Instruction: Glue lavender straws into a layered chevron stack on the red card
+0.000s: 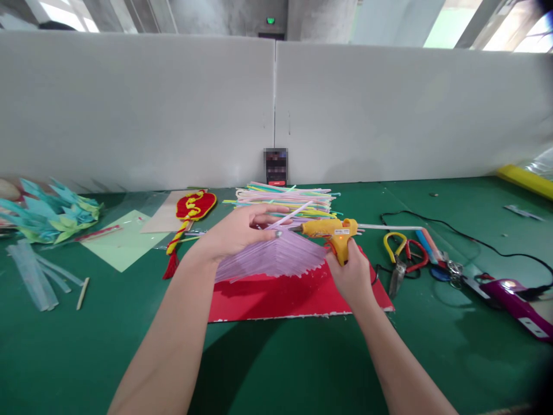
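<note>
My right hand (351, 271) is wrapped round the handle of a yellow hot glue gun (328, 229), its nozzle pointing left and a clear glue stick (384, 227) jutting from its back. My left hand (242, 230) pinches a lilac pipe cleaner (296, 214) that slants up to the right, close to the nozzle. Below the fingers spreads a lilac panel (274, 256) of pipe cleaners laid side by side, meeting in a V pattern along a middle line. Part of it is hidden by my left hand. Under the panel lies a red board (276, 300) with worn white edges.
Behind my hands is a pile of pastel pipe cleaners (294, 199); a phone (276, 166) leans on the white partition (173, 109). To the right lie pliers (400, 262), a black cord (466, 233) and a purple tool (516, 305). A red-yellow ornament (195, 206) and teal paper leaves (56, 210) are left.
</note>
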Demonstrator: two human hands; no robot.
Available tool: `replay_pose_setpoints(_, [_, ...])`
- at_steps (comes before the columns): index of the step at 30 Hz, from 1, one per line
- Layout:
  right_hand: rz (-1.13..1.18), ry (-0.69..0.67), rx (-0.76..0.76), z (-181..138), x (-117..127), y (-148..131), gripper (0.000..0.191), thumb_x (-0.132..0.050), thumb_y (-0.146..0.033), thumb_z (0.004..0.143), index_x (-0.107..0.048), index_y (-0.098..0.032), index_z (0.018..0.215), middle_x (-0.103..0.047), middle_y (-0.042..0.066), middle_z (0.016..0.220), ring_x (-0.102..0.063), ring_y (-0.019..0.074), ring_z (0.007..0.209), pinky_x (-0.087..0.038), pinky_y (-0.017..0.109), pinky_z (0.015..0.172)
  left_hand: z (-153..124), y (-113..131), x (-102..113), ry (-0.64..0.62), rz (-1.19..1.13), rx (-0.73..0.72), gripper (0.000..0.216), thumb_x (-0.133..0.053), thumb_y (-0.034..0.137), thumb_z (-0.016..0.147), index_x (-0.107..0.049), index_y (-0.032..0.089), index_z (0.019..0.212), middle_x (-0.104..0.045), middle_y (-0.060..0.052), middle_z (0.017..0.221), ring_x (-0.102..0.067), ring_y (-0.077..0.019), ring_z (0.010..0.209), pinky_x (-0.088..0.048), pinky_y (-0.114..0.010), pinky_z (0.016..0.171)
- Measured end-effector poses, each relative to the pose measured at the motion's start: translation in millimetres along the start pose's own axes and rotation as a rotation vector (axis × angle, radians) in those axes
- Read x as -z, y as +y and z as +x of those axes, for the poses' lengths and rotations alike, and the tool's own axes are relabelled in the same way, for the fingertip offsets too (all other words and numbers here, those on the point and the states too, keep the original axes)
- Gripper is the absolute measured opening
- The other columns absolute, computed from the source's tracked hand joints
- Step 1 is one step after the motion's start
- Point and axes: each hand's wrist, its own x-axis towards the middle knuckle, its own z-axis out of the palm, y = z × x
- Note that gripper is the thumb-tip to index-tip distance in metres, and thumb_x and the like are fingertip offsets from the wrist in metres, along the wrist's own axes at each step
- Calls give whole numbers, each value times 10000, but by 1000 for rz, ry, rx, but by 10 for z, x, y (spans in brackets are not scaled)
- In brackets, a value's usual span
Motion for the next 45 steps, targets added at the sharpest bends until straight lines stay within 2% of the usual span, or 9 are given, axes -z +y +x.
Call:
replay_pose_setpoints(8, [19, 8, 20, 10, -6, 17, 146, -488, -339, 713, -385, -239, 739, -421, -39, 583, -397, 139, 531, -348, 259, 513, -3, -9, 43, 17, 3, -22, 500, -639, 201, 808, -531, 284, 1289, -535, -30, 1346, -504, -221, 1219, -480, -289, 920])
replay_pose_setpoints(16, [9, 0, 26, 8, -2, 31, 136, -487, -336, 723, -397, -238, 749, -418, -39, 586, -390, 137, 528, -337, 253, 503, -14, 6, 62, 38, 25, -26, 499, -665, 256, 811, -531, 277, 1291, -578, -48, 1297, -538, -226, 1185, -460, -321, 960])
replay_pose_setpoints(27, [-6, 13, 30, 8, -7, 53, 127, -474, -335, 740, -396, -237, 757, -416, -38, 593, -391, 137, 536, -336, 255, 512, -48, 24, 83, 58, 4, 14, 488, -663, 240, 809, -533, 267, 1278, -656, -40, 1182, -587, -217, 1110, -481, -302, 904])
replay_pose_setpoints(45, [1, 8, 16, 2, 2, 16, 133, -480, -344, 738, -404, -236, 747, -429, -31, 591, -409, 145, 538, -340, 261, 516, -4, -19, 47, 26, 19, -17, 500, -652, 236, 812, -528, 297, 1292, -597, -30, 1271, -537, -221, 1186, -472, -301, 933])
